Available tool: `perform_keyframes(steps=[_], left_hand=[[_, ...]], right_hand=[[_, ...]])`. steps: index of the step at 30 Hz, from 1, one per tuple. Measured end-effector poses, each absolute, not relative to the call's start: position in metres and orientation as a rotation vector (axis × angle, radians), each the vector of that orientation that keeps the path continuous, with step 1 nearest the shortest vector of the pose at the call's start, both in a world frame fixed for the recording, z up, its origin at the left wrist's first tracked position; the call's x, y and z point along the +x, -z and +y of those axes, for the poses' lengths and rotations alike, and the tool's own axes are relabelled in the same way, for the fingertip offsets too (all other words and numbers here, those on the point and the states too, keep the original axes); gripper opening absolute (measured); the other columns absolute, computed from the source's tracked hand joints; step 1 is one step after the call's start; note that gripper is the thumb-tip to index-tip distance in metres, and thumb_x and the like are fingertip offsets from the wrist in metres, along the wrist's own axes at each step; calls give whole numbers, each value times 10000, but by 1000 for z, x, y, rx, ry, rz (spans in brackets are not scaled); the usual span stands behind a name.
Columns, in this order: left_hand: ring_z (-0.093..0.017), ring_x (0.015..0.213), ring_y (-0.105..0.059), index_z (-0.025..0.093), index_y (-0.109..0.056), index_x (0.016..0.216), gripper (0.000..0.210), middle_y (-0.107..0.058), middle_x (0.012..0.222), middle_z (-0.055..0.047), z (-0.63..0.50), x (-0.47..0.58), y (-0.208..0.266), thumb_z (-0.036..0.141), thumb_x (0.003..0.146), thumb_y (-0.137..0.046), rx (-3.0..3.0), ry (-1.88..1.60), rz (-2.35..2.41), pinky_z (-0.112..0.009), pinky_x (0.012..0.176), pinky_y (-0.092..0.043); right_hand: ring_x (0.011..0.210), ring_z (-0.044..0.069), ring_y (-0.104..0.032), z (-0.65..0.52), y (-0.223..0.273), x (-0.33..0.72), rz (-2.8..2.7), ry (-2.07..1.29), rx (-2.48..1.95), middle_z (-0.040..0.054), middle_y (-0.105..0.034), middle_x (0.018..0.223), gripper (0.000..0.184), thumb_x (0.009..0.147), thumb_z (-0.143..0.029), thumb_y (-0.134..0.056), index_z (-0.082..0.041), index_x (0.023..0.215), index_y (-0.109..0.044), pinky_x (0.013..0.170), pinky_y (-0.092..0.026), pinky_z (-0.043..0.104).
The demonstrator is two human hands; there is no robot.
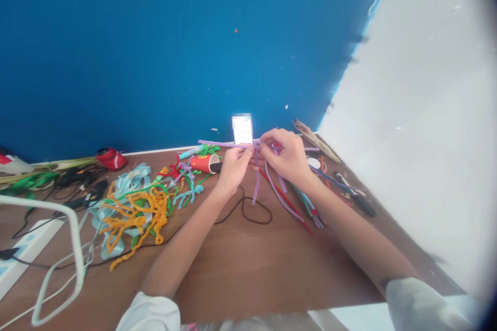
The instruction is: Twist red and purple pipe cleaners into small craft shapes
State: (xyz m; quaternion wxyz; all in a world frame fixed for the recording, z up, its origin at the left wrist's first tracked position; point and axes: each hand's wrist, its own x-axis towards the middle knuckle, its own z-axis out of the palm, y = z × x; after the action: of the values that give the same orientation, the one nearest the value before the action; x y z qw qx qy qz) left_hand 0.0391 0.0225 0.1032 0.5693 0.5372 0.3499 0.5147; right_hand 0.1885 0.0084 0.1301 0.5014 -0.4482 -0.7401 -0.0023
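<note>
Purple pipe cleaners [256, 176] cross one another between my two hands, in front of a lit phone screen [243, 129]. My left hand [235, 168] is closed, thumb and fingers pinching them from the left, and one strand sticks out to the left past the phone. From the right, my right hand [285, 158] pinches the same strands near the crossing. A loose end hangs down below the hands. Under my right forearm lie more pipe cleaners [285, 196] in red, purple and green. How the strands are joined at the fingertips is too small to tell.
A red paper cup [204, 163] lies on its side left of my hands. Further left are orange pipe-cleaner pieces [143, 214], light blue ribbon [134, 178] and a white power strip [29, 253]. A black cable [248, 217] loops over the table. Scissors-like dark tool [361, 199] rests at right.
</note>
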Motion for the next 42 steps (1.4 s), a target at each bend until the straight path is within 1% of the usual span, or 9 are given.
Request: perform_keyframes(steps=[3, 7, 11, 17, 21, 24, 32, 38, 42], left_hand=[[-163, 654, -700, 138, -633, 938, 271, -727, 767, -73, 22, 37, -108, 396, 855, -620, 1234, -1240, 862, -207, 502, -519], [-152, 631, -690, 144, -612, 948, 268, -719, 755, -67, 22, 36, -108, 399, 866, -603, 1226, -1263, 887, -191, 474, -494], [-152, 634, -688, 143, -605, 949, 284, -714, 761, -63, 23, 38, -104, 412, 859, -615, 1238, -1272, 865, -200, 485, -504], [-144, 620, -688, 135, -613, 936, 303, -719, 759, -62, 24, 35, -106, 404, 813, -680, 1247, -1225, 835, -182, 484, -481], [-150, 603, -687, 121, -624, 905, 334, -721, 741, -80, 23, 32, -111, 442, 818, -662, 1185, -1204, 833, -184, 466, -471], [-164, 606, -695, 110, -629, 887, 372, -723, 730, -98, 22, 31, -114, 478, 836, -626, 1144, -1190, 794, -191, 455, -467], [-170, 645, -711, 76, -676, 849, 382, -740, 783, -138, 24, 31, -112, 456, 816, -669, 1206, -1148, 802, -207, 522, -508], [-146, 663, -699, 101, -705, 918, 335, -746, 813, -103, 24, 32, -109, 415, 802, -698, 1246, -1162, 784, -195, 545, -514], [-137, 665, -684, 120, -712, 939, 306, -743, 817, -75, 24, 34, -106, 398, 814, -684, 1231, -1266, 795, -197, 545, -509]], right_hand=[[764, 198, -610, 9, -129, 189, -1785, -18, -1078, 23, -689, 778, 132, 793, -124, -566, -215, 832, -653, 738, -426, 330], [687, 166, -610, 9, -129, 188, -1814, -140, -1041, 13, -678, 756, 150, 813, -132, -547, -204, 875, -663, 653, -440, 288], [686, 159, -623, 7, -132, 188, -1825, -185, -1041, 17, -689, 773, 140, 838, -154, -545, -194, 889, -668, 640, -445, 274], [760, 173, -632, 9, -133, 191, -1911, -205, -1001, 36, -711, 847, 172, 847, -134, -531, -193, 923, -674, 667, -454, 283], [786, 177, -621, 10, -136, 195, -1958, -168, -966, 37, -713, 866, 198, 833, -101, -531, -199, 911, -685, 688, -449, 300], [800, 180, -616, 10, -138, 199, -2003, -158, -923, 35, -712, 866, 198, 854, -116, -522, -206, 910, -689, 714, -450, 317], [822, 186, -619, 13, -140, 206, -2018, -119, -924, 34, -714, 890, 174, 884, -164, -520, -219, 913, -682, 731, -454, 327], [842, 199, -631, 13, -139, 204, -1979, -69, -966, 32, -719, 880, 174, 869, -150, -525, -222, 909, -678, 772, -428, 347], [779, 193, -623, 11, -136, 197, -1920, 4, -1041, 7, -713, 805, 150, 841, -140, -551, -223, 889, -667, 811, -379, 363]])
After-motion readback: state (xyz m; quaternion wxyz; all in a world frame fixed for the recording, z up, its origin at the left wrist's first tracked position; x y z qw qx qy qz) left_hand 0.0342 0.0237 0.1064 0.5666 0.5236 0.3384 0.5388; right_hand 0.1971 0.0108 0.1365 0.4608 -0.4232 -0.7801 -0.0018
